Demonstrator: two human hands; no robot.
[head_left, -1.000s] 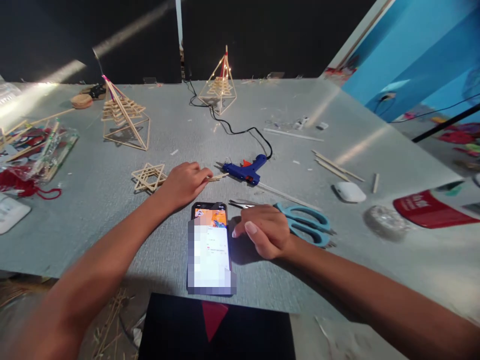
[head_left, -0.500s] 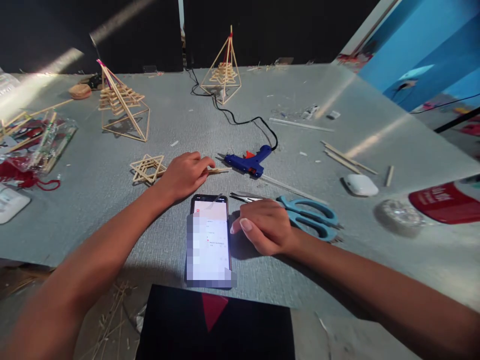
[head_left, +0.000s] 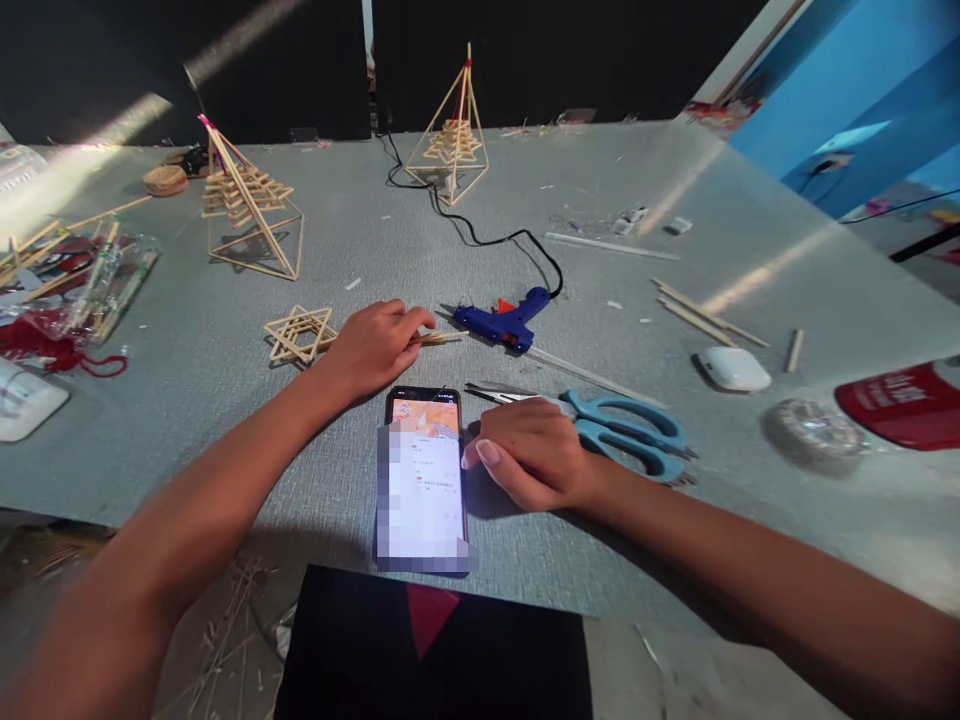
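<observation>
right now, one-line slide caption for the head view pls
Left hand pins thin wooden sticks beside a blue glue gun; right hand rests by a lit phone and scissors.

Both forearms reach forward from the lower corners, bare to the wrist. The left hand lies palm down, knuckles up, its fingers stretched together and pointing to the right. The right hand rests nearer the body, loosely curled, its fingers bent inward and pointing left, thumbnail showing.
</observation>
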